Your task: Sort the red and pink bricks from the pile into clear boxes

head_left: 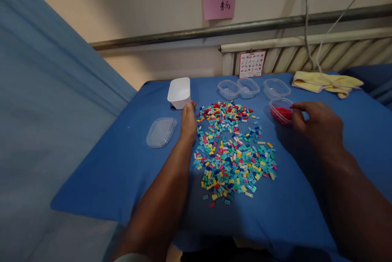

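Observation:
A loose pile of small building bricks (239, 160) in many colours spreads over the blue cloth, with most of the red ones at its far end. Standing on its edge at the pile's left side, my left hand (188, 123) has its fingers stretched out and holds nothing that I can see. My right hand (318, 121) is over the right rim of a clear plastic tub (281, 102), thumb and forefinger pinched on a small red brick (291, 107). Red bricks (282, 116) lie inside that tub.
Behind my left hand stands a white tub (179, 90), and clear lids (161, 132) lie nearer. Three more clear tubs, one of them here (276, 87), line the back. A yellow cloth (324, 83) lies at the back right, near a radiator (294, 54) and hanging cable (321, 45).

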`<state>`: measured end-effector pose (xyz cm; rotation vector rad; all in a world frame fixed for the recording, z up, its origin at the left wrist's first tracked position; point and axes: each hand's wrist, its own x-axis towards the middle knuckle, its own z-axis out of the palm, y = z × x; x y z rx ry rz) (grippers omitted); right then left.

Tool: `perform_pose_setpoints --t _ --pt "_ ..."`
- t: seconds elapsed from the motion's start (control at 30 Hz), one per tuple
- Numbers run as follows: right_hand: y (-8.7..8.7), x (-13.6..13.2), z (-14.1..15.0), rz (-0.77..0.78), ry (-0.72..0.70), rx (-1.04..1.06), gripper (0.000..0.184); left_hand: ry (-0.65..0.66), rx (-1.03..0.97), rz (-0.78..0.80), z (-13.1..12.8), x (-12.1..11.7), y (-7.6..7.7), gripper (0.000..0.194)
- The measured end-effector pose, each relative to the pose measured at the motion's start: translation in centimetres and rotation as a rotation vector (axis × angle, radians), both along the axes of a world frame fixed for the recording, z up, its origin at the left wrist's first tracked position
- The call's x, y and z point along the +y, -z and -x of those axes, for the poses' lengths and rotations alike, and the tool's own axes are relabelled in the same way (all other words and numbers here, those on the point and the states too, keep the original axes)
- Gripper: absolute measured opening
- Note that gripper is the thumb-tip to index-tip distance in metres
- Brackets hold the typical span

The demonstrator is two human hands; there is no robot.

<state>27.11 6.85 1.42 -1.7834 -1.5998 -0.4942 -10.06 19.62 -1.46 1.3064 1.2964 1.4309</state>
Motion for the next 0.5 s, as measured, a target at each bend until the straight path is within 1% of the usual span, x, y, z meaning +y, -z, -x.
perform_pose_setpoints --t 0.07,0.13,0.17,0.2,0.27,0.3,0.37,0.43,0.5 --pt "0.6 0.2 -0.3 0.069 -0.006 -0.011 0.026 0.073 -0.06 -0.001 -1.3 -0.5 0.4 0.072" --pt "1.0 0.3 -0.3 0.091 -0.03 -0.018 0.027 0.133 -0.077 -0.037 -2.3 -1.1 0.3 0.072" --pt "1.0 0.4 -0.2 0.083 -0.043 -0.019 0.029 0.135 -0.057 -0.068 -2.5 -1.3 0.1 0.071" --pt "0.9 0.4 0.1 0.07 -0.063 -0.017 0.03 0.115 -0.022 -0.106 -2.4 -1.4 -0.2 0.069" --pt "0.8 0.4 1.0 0.036 -0.135 -0.004 0.031 0.035 0.055 -0.17 -1.7 -1.1 -0.6 0.066" --pt "0.7 0.3 1.7 0.021 -0.193 0.006 0.032 -0.003 0.08 -0.181 -1.2 -0.8 -0.7 0.065" --pt "0.9 0.3 3.5 0.026 -0.342 0.017 0.033 -0.057 0.079 -0.153 -0.4 0.0 -0.6 0.065" --pt "1.4 0.3 5.5 0.102 -0.491 0.008 0.04 -0.087 0.053 -0.104 0.0 0.8 -0.4 0.065" --pt "1.8 0.8 7.5 0.216 -0.579 -0.014 0.052 -0.093 0.053 -0.085 -0.1 1.3 0.0 0.066"
